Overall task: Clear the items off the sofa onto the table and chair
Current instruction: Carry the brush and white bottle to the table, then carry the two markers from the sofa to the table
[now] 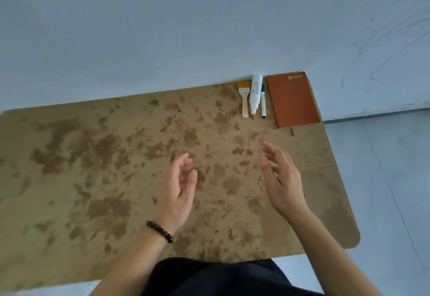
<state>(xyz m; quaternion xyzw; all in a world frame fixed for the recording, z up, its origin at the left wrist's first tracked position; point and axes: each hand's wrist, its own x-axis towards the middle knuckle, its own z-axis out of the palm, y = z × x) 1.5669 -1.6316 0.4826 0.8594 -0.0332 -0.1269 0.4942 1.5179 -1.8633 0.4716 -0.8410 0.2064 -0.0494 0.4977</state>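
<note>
A mottled brown table [93, 156] carries brush [244, 100], bottle [255, 93], marker [263, 103], notebook [292, 100].

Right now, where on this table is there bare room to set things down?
The left side of the table, out from the left hand, is bare; so is the near right corner past the right hand. The far right corner is crowded: brush, bottle, marker and notebook side by side.

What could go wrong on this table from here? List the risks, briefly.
1. The notebook lies right at the right edge of the table; a nudge while setting more items down could push it off.
2. The bottle and marker lie on their sides, packed between the brush and the notebook; a bump might set them rolling.
</note>
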